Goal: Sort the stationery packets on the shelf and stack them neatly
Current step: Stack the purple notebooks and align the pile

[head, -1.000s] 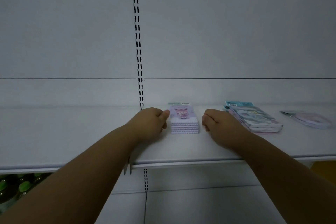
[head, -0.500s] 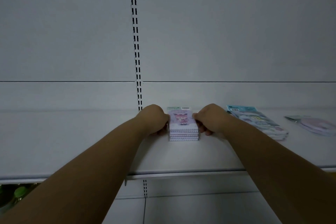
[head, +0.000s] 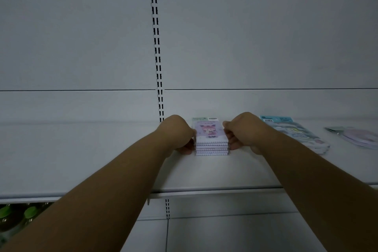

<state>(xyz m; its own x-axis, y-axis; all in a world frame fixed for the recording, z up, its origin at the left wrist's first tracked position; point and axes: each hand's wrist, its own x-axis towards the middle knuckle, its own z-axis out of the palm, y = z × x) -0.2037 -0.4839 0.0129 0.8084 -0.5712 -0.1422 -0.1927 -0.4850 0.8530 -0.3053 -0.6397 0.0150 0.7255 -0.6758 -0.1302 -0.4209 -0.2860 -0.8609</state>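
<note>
ok, both hands clamped on the purple packet stack, mid-shelf.
white metal shelf [head: 81, 159] carries all; blue-topped packet pile [head: 296, 135] just right, pale pink packets [head: 356, 136] far right. left hand [head: 177, 134] and right hand [head: 244, 131] have fingers curled against opposite sides of the stack of purple cartoon-print stationery packets [head: 211, 139].

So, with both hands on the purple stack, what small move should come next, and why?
Probably let go: the left hand and right hand grip the purple packet stack, whose edges already look aligned on the shelf.
</note>
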